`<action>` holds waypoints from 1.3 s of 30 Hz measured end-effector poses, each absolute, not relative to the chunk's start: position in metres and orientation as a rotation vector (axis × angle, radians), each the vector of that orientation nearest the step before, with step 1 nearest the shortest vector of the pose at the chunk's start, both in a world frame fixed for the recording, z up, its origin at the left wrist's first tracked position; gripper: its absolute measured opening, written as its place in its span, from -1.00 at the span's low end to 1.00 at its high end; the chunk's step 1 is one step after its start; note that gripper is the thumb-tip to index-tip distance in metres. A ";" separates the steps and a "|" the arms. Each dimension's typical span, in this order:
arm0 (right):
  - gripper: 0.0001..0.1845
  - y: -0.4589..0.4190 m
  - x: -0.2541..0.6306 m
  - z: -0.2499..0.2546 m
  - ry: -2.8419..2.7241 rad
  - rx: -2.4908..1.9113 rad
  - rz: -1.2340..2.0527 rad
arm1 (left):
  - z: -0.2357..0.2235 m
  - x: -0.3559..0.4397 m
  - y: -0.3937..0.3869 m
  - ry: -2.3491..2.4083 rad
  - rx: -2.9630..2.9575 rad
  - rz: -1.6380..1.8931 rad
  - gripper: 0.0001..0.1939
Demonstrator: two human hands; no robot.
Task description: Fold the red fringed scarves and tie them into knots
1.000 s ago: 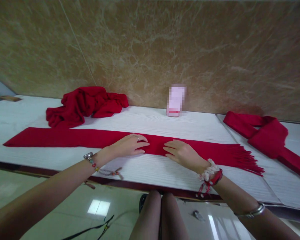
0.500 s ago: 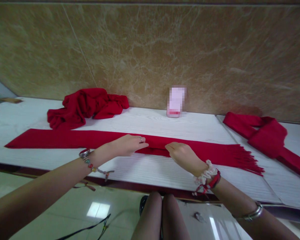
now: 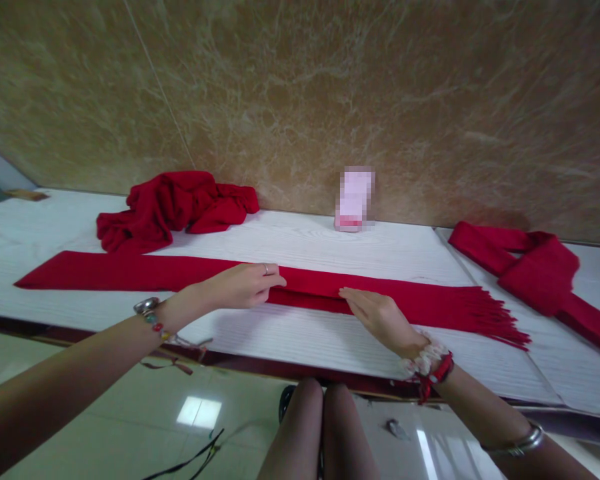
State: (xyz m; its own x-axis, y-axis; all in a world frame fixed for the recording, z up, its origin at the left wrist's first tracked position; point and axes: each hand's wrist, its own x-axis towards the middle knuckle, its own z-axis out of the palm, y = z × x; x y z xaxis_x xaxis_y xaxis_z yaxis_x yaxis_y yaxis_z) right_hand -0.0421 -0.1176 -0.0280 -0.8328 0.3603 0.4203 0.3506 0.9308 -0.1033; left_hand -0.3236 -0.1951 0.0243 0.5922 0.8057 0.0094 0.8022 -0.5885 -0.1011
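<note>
A long red scarf (image 3: 310, 277) lies folded lengthwise into a narrow band across the white surface, its fringe at the right end. My left hand (image 3: 245, 283), a ring on one finger, pinches the scarf's near folded edge left of the middle. Further right, my right hand (image 3: 380, 317) grips the same edge at its fingertips, the fingers fairly straight. Between both hands the near edge is slightly lifted, showing a dark gap between the layers.
Behind the scarf on the left sits a crumpled red cloth (image 3: 175, 207). Another red scarf (image 3: 535, 273) lies loosely looped at the right. A blurred pink-and-white object (image 3: 355, 200) leans on the marbled wall (image 3: 300, 100). The white tabletop (image 3: 280, 340) ends just before my knees.
My left hand has slid a little to the left along the scarf's edge, and my right hand slightly to the right. The gap between them is wider.
</note>
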 end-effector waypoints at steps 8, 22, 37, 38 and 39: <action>-0.68 -0.118 -0.040 -0.039 -2.741 -0.436 0.108 | 0.014 -0.319 -0.200 -1.302 -2.805 0.282 -0.68; -0.46 -0.133 -0.044 -0.023 -3.005 -0.565 0.061 | -0.012 -0.320 -0.179 -1.449 -2.839 0.082 -0.55; -0.49 -0.116 -0.074 -0.026 -2.883 -0.868 -0.068 | -0.014 -0.325 -0.183 -1.440 -2.751 0.128 -0.54; -0.49 -0.113 -0.062 -0.028 -2.875 -0.894 -0.105 | -0.014 -0.326 -0.183 -1.429 -2.750 0.120 -0.54; -0.49 -0.108 -0.048 -0.031 -2.867 -0.925 -0.149 | -0.015 -0.326 -0.183 -1.420 -2.749 0.112 -0.54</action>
